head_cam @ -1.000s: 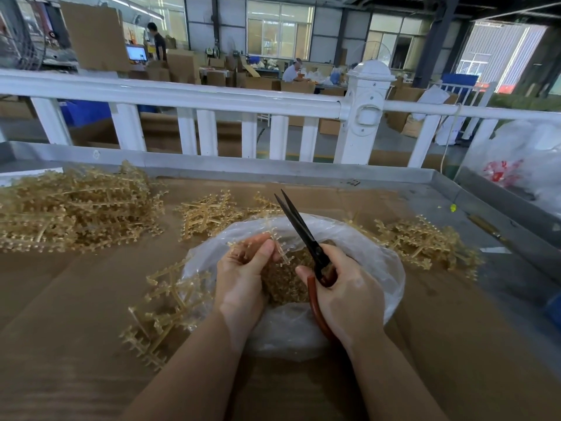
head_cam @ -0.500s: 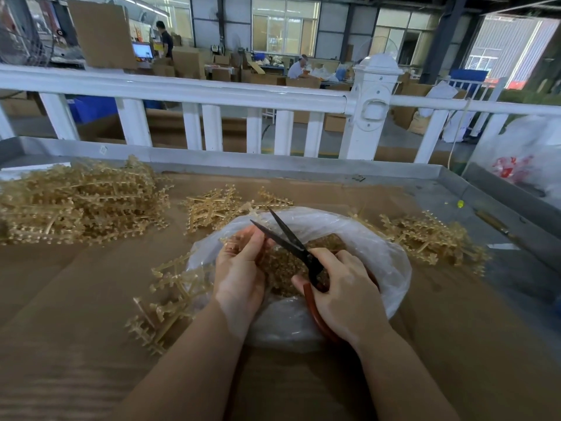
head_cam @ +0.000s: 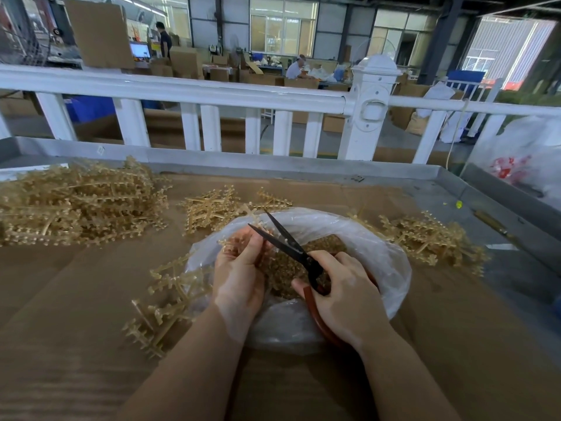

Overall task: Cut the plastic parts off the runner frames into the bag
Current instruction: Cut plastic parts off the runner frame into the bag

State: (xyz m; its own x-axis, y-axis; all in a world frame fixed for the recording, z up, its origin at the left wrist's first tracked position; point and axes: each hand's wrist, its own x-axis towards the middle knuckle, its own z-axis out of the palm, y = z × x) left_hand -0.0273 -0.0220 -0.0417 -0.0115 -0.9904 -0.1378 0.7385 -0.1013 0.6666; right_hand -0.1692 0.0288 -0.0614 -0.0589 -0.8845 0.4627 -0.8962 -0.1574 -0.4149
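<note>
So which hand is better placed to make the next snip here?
Right. The right hand already grips the black red-handled scissors, blades open over the clear plastic bag; the left hand holds the tan runner frame.

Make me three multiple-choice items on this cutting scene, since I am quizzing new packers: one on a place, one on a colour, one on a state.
1. Where does the biggest heap of runner frames lie?
A. far left
B. inside the bag
C. on the railing

2. What colour are the scissors' handles?
A. blue
B. red-brown
C. white

3. How are the blades?
A. closed
B. parted
C. hidden

A: it lies left of the bag.
B: a red-brown loop shows under the right hand.
B: the tips stand apart by the left hand.
</note>
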